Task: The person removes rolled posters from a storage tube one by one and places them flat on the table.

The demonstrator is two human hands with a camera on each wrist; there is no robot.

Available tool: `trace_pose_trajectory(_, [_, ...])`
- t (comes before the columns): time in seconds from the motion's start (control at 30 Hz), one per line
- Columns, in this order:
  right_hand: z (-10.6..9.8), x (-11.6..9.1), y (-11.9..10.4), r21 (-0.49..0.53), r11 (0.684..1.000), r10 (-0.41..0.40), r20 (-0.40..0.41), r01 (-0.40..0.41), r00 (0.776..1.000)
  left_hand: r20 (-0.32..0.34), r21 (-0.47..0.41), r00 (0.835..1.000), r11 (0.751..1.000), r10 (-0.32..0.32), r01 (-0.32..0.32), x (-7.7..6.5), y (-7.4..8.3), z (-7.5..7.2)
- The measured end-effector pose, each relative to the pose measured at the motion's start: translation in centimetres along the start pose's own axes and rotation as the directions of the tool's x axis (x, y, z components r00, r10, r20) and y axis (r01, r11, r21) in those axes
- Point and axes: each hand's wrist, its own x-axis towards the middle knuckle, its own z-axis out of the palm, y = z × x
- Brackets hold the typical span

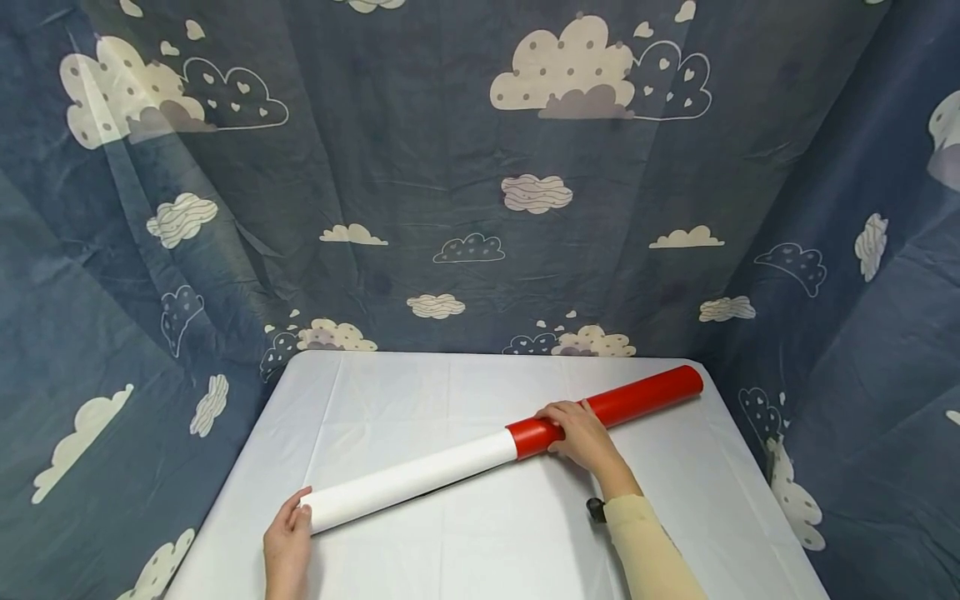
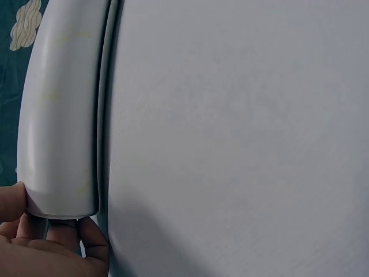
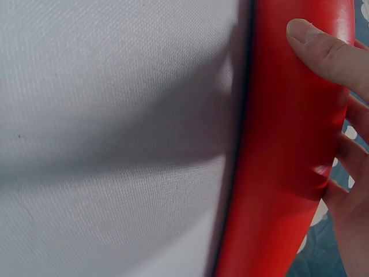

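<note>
A long tube lies slantwise across the table, its white part at the near left and its red part reaching to the far right. The person's left hand holds the white end, thumb on one side. In the left wrist view, curled fingers sit under the rim of the white tube. Just right of the seam between white and red, the right hand grips the red part from above. The right wrist view has the thumb on top of the red tube and the other fingers along its far side.
A white cloth-like cover spreads over the table beneath the tube. Dark blue curtains with cloud prints hang behind and on both sides. The red end lies close to the table's far right corner. A small black object sits at the right wrist.
</note>
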Motion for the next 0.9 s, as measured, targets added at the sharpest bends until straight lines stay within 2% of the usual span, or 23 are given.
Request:
trace_pose_trajectory(0.13, [0.1, 0.0, -0.1, 0.001, 1.0, 0.001, 0.0, -0.001, 1.0, -0.034, 0.014, 0.999, 1.0, -0.003, 0.003, 0.2, 0.0, -0.5])
trace_pose_trajectory(0.33, [-0.1, 0.0, 0.0, 0.008, 1.0, 0.002, 0.005, -0.002, 1.0, -0.05, -0.003, 0.999, 1.0, -0.008, 0.008, 0.3, -0.1, -1.2])
trace_pose_trajectory(0.63, [-0.2, 0.0, 0.2, -0.011, 1.0, -0.001, 0.0, 0.001, 1.0, -0.034, -0.044, 0.999, 0.999, -0.033, 0.032, 0.5, 0.0, -1.5])
trace_pose_trajectory(0.9, [-0.3, 0.1, 0.0, -0.008, 1.0, 0.01, 0.025, -0.01, 1.0, -0.034, -0.074, 0.999, 0.997, -0.025, 0.022, 0.8, 0.3, -1.3])
